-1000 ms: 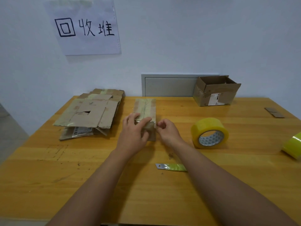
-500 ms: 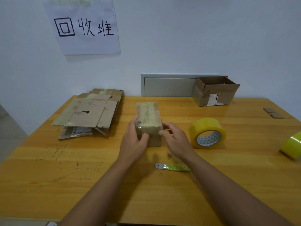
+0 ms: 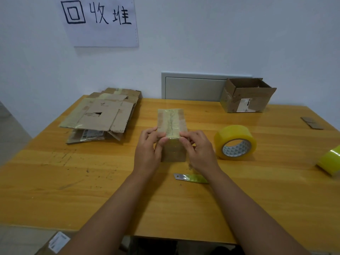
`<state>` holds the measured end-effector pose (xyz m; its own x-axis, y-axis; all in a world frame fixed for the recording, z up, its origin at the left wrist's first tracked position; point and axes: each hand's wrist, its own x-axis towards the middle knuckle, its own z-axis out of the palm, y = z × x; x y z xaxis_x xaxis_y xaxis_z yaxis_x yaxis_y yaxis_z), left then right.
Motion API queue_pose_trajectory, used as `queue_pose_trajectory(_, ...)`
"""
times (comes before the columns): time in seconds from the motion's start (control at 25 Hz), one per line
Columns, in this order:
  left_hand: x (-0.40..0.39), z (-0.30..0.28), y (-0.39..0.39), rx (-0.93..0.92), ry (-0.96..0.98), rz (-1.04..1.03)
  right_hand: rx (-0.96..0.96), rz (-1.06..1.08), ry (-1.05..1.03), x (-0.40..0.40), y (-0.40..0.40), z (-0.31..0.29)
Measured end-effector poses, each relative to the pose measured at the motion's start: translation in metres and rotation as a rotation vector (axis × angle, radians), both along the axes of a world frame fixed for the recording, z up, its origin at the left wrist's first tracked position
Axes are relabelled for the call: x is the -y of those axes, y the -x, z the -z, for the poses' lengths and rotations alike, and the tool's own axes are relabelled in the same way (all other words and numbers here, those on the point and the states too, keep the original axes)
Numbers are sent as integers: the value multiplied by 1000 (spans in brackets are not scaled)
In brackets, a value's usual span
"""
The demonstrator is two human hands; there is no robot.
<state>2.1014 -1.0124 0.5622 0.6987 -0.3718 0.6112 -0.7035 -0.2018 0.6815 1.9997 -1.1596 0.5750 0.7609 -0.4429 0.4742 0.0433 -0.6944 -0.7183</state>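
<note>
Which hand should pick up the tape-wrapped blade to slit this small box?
Right, probably. The yellow-green taped metal blade lies just beside the right hand at its wrist, while the left hand grips the small taped cardboard box.

— What is seen of the box [image 3: 172,133]?
— It is small, of brown cardboard, closed; its top seam is covered by yellowish tape [image 3: 171,122].
— Where is it placed?
— Near the middle of the bench [image 3: 92,181].

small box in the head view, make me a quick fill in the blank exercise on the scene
The left hand and right hand grip a small box sealed with ____.
The flattened cardboard pile lies to the box's ____.
The tape roll nearest the box is ____ in colour.
Missing words: tape, left, yellow.
</note>
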Motion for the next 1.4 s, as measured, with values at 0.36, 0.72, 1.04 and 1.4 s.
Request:
queue_pose_trajectory(0.36,-4,3,0,-64,-39,72,-14,17,52,-5,2,2)
queue_pose_trajectory(0.72,-25,-9,-10,-253,-68,339,-93,-122,-23,12,7,-5)
queue_pose_trajectory(1.04,-3,-11,6,-19,-101,-3,-160,-185,-59,16,10,-11)
queue_pose_trajectory(1.4,17,-12,10,414,-380,-67,-280,-243,-124,20,27,-9)
